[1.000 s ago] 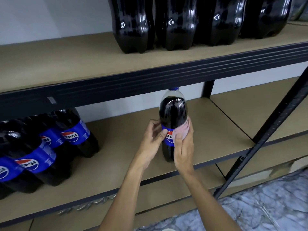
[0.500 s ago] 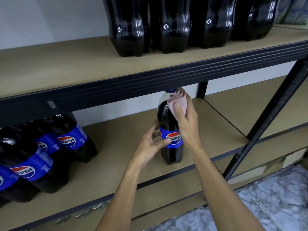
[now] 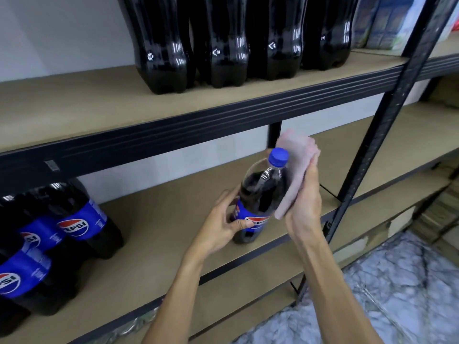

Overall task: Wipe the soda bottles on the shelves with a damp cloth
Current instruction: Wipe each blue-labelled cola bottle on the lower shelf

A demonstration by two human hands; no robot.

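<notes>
Leaning on the middle shelf [image 3: 161,232], 1 blue-capped Pepsi bottle [image 3: 260,194] is gripped at its label by the left hand [image 3: 223,229]. The right hand [image 3: 304,207] holds 1 pink cloth [image 3: 295,165] against its shoulder. 4 dark bottles [image 3: 223,45] stand on the upper shelf [image 3: 74,108], and 3 labelled bottles [image 3: 82,219] sit at the left.

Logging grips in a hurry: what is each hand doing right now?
Left hand: grips the dark plastic soda bottle at its blue label.
Right hand: holds the pale pink cloth against that bottle's upper side.
</notes>
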